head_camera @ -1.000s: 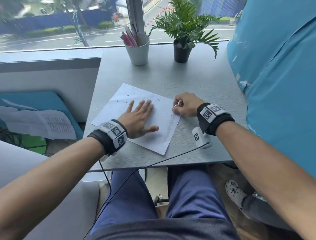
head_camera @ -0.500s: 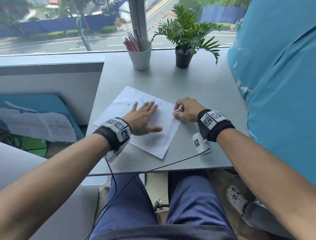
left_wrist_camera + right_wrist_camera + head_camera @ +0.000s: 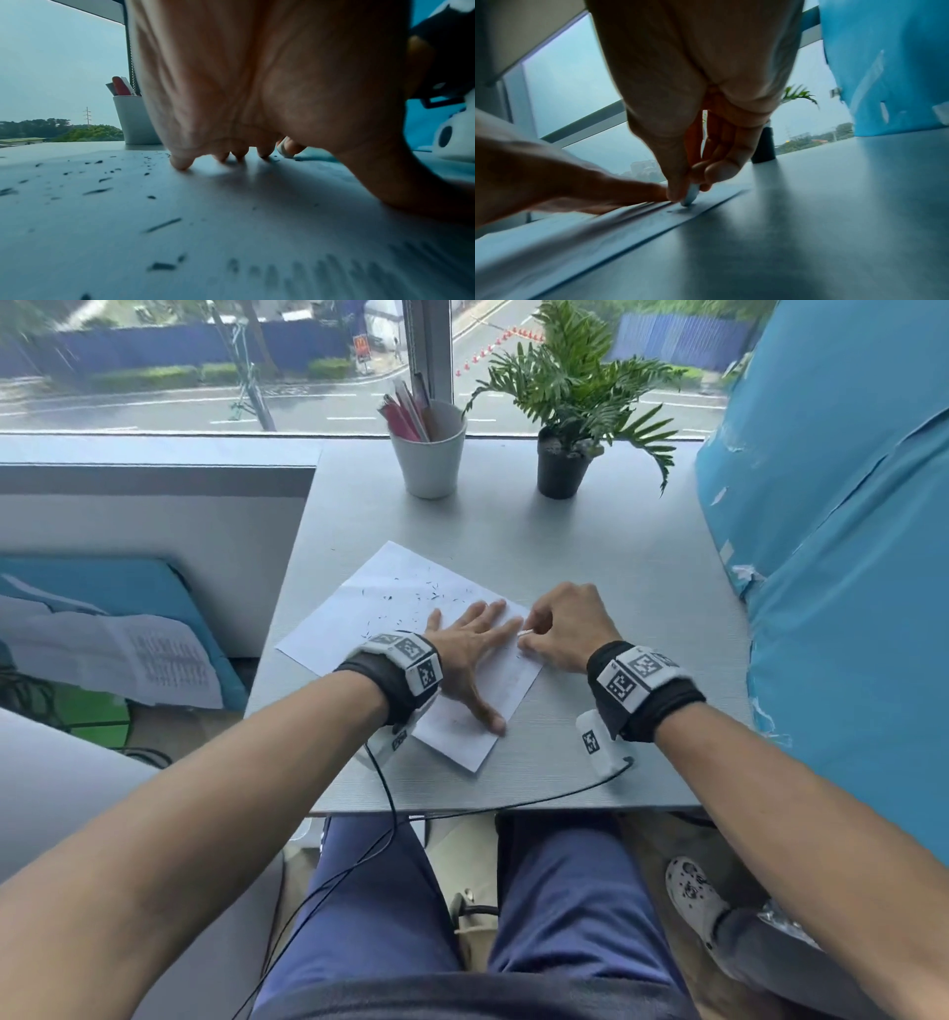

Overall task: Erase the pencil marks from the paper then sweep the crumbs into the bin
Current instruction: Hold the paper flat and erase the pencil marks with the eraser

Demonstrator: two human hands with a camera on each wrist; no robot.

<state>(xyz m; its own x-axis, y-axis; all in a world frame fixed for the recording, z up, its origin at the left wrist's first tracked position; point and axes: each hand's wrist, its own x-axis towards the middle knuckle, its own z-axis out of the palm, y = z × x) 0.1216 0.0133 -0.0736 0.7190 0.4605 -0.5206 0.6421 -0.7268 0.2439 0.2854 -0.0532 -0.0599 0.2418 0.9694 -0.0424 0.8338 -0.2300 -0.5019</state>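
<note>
A white sheet of paper (image 3: 359,613) lies askew on the grey table (image 3: 590,546), strewn with dark eraser crumbs (image 3: 431,595) on its far half. My left hand (image 3: 470,642) lies flat on the paper with straight fingers (image 3: 181,162), pressing it down. Close to the paper's right edge, my right hand (image 3: 557,629) pinches a small white eraser (image 3: 690,195) between thumb and fingers, its tip on the sheet (image 3: 634,225). Crumbs (image 3: 97,190) and faint pencil marks (image 3: 321,270) show in the left wrist view. No bin is in view.
A white cup of pens (image 3: 429,449) and a potted plant (image 3: 562,459) stand at the table's far edge by the window. A blue covered surface (image 3: 847,557) rises on the right. Cables (image 3: 513,801) trail over the near edge. Papers (image 3: 128,660) lie below left.
My left hand has slid right across the paper toward the right hand. The right hand with the eraser stays near the right edge, shifting slightly.
</note>
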